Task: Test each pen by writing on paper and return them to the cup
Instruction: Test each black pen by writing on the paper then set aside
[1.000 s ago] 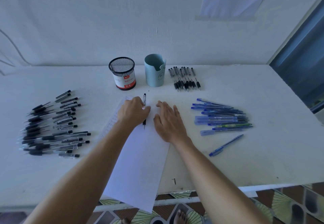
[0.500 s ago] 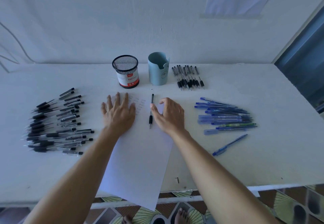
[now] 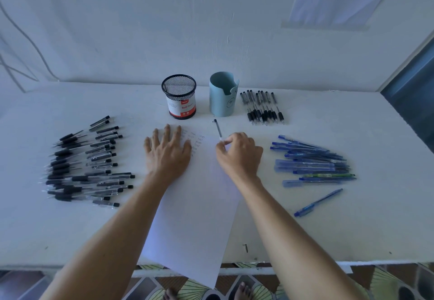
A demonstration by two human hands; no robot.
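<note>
**A:** What differs from half a second ago?

**B:** Back then the slim black pen (image 3: 218,129) lay flat on the white sheet of paper (image 3: 195,217), between the hands. Now the right hand (image 3: 239,156) pinches its near end between thumb and curled fingers. The far end sticks out beyond the grip, tilted towards the cups. The left hand (image 3: 168,151) has stayed flat on the sheet with its fingers spread, just left of the grip. A full second ago it was the left hand that held the pen.

**A:** Count things for me, left to right.

**B:** Well left of the grip is one heap of black-gripped clear pens (image 3: 87,163), too overlapped to count. Then come one flat hand and one sheet, with faint handwriting (image 3: 195,141) between that hand and the grip.

There are two cups, both upright. The black wire-mesh cup (image 3: 179,96) with a red-and-white label stands beyond the grip and to its left. The pale blue plastic cup (image 3: 223,94) stands almost straight beyond it.

Beyond the grip and to its right is one row of black-gripped pens (image 3: 264,107), roughly ten. Right of the grip is one heap of blue plastic pens (image 3: 312,161), well over a dozen, with one green pen (image 3: 328,175) among them. Nearer than the grip and to its right, a single blue pen (image 3: 318,202) lies apart on the white table (image 3: 352,229).
</note>
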